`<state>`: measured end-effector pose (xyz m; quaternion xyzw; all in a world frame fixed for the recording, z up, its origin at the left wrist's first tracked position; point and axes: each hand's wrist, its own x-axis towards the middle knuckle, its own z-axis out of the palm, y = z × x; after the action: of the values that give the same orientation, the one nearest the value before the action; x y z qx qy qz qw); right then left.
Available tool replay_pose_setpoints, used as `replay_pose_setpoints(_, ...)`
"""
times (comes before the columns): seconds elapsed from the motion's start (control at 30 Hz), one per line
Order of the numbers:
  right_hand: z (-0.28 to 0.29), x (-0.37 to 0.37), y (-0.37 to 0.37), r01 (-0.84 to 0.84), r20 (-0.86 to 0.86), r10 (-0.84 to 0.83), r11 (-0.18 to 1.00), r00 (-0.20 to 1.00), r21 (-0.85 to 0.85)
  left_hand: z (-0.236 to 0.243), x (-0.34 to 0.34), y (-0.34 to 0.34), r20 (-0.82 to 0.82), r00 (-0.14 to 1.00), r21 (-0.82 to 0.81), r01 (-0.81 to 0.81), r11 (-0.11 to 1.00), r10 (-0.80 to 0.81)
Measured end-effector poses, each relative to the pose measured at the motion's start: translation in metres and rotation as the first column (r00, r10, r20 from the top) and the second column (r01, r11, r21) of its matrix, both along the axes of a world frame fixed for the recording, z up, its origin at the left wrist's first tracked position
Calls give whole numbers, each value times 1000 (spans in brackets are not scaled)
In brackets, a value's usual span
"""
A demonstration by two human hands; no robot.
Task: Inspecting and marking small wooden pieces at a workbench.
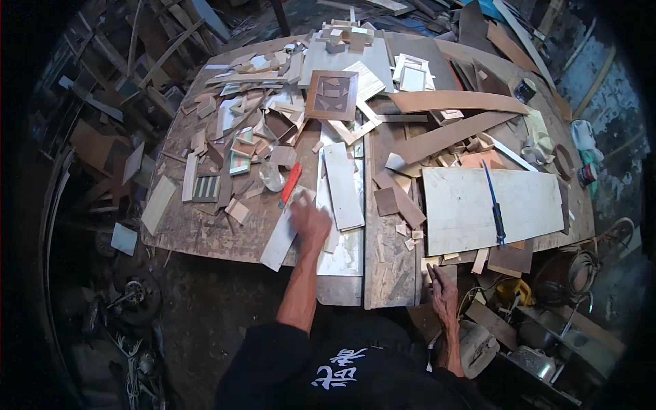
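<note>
Board (pixel 279 242), pale and narrow, under blurred left hand (pixel 311 217), with near end at front edge of worktable (pixel 198 236), bare surface on its left and white boards (pixel 344 188) close on its right. Well apart from there, right hand (pixel 444 292) at same edge, near wood pieces (pixel 480 260); for both hands, not possible to tell any firm grip. Red tool (pixel 291 184) just beyond left hand.

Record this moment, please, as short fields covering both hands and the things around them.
Left hand: over pale narrow wooden board; blurred, grip unclear
Right hand: at near edge of brown wooden workbench; grip unclear
Near left hand: long red object
Right side: pale rectangular panel, slim blue-and-black tool on top
Far side: reddish-brown framed wooden panel bearing small pieces
</note>
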<state>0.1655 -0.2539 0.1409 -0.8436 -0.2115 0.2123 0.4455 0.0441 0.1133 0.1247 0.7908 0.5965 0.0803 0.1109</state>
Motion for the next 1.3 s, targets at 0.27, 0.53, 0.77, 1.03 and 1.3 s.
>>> replay_pose_setpoints(0.27,46,-22,54,-105,-243,167,963,956,247,6,-112,3,-43,999,-120,-33,992,28)
replay_pose_setpoints(0.53,15,-35,60,-82,-187,146,946,971,315,54,-129,0,77,994,-172,94,981,-82)
replay_pose_setpoints(0.77,33,-57,97,84,-351,36,944,936,320,47,-124,-30,760,634,-432,331,839,141)
replay_pose_setpoints(1.03,9,-82,162,269,-745,195,850,637,453,28,-77,-78,757,507,-646,487,587,412)
replay_pose_setpoints(1.3,10,-90,168,155,-661,240,863,711,481,56,-90,-87,746,548,-665,651,368,379)
